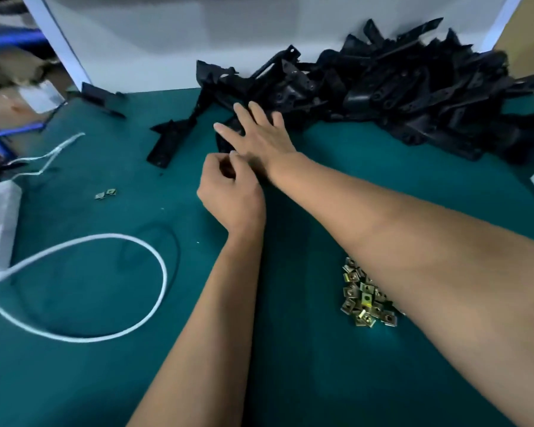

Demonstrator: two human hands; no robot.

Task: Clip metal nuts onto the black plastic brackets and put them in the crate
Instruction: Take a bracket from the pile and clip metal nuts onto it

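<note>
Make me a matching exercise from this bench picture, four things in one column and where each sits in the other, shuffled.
Things:
1. pile of black brackets
2. heap of metal nuts
3. white cable
4. two stray nuts

Places:
A. looped, near left
B. under the right forearm
C. far right, against the white wall
D. alone, left of the hands

Pairs: 1-C, 2-B, 3-A, 4-D

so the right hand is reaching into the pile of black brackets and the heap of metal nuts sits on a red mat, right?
Not quite: the head view shows the heap of metal nuts on a teal-green mat, not a red one. The right hand does reach to the pile of black brackets.
</note>
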